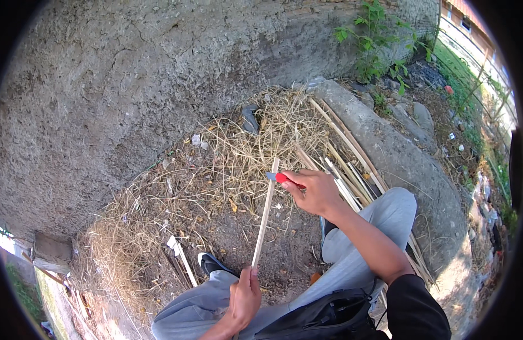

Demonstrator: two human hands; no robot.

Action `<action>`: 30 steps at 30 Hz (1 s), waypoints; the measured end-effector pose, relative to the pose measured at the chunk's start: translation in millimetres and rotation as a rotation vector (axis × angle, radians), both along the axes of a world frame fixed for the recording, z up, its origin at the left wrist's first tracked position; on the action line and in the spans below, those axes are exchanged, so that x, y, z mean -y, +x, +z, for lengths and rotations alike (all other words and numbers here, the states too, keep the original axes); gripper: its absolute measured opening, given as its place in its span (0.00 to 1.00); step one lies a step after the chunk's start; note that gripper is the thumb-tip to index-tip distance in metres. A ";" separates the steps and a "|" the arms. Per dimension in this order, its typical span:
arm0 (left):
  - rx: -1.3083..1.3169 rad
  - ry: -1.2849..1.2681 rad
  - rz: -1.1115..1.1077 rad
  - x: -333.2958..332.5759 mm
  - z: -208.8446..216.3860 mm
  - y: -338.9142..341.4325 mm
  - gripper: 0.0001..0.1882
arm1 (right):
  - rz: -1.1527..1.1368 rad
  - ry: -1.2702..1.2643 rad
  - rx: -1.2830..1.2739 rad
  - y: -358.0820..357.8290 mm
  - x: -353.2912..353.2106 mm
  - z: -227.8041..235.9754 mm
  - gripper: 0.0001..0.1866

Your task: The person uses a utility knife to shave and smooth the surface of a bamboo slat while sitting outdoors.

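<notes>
A thin pale strip of wood or bamboo point(265, 218) slants upward in front of me. My left hand point(244, 297) grips its lower end, close to my left knee. In my right hand point(315, 192) is a utility knife point(282, 178) with a red front and a short grey blade. The blade lies against the strip near its upper end; whether it is cutting in, I cannot tell. My right fingers are wrapped round the knife's handle and hide most of it.
Several wooden strips point(352, 141) lean along a large grey rock point(397, 147) on the right. Dry straw and shavings point(273, 127) cover the ground before a rough wall point(120, 85). A dark grey object point(250, 118) lies in the straw. A black bag point(321, 317) rests on my lap.
</notes>
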State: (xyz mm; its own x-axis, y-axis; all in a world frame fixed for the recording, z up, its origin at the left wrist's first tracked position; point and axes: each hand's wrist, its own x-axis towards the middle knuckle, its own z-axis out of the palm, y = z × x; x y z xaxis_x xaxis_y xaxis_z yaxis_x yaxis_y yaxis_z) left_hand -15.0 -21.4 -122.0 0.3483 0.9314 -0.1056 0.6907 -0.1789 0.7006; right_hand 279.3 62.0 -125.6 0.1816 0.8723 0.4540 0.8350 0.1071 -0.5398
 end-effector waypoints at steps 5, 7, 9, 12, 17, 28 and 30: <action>-0.046 -0.039 -0.005 -0.3 8.8 -1.9 0.10 | -0.051 -0.146 0.021 -5.6 -0.2 -2.5 0.17; -0.112 -0.052 0.007 -3.5 13.5 -0.2 0.13 | -0.042 -0.142 -0.016 -1.8 -4.0 -12.1 0.16; -0.113 -0.069 -0.010 -7.3 10.9 -2.3 0.13 | -0.061 -0.146 0.022 2.1 -7.3 -23.5 0.16; -0.112 -0.076 -0.022 6.2 9.5 -6.1 0.13 | -0.294 -0.399 0.084 37.4 -20.1 -27.9 0.16; -0.043 -0.189 0.009 -11.0 0.3 -18.3 0.14 | -0.374 -0.231 -0.231 69.4 -16.7 -10.7 0.18; -0.021 -0.112 0.045 -18.9 -5.8 -11.9 0.13 | -0.031 -0.114 -0.238 14.7 0.8 -18.6 0.20; -0.008 -0.098 0.040 -18.3 -8.0 -12.9 0.14 | 0.009 -0.096 -0.205 7.5 1.9 -18.9 0.21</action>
State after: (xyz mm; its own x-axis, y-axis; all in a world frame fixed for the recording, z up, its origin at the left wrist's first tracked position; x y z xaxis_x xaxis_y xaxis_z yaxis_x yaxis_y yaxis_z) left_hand -28.0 -3.1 -130.0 0.3100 0.9295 -0.1999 0.7017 -0.0818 0.7078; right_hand 286.9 60.1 -144.5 0.2531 0.9119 0.3232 0.7063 0.0542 -0.7059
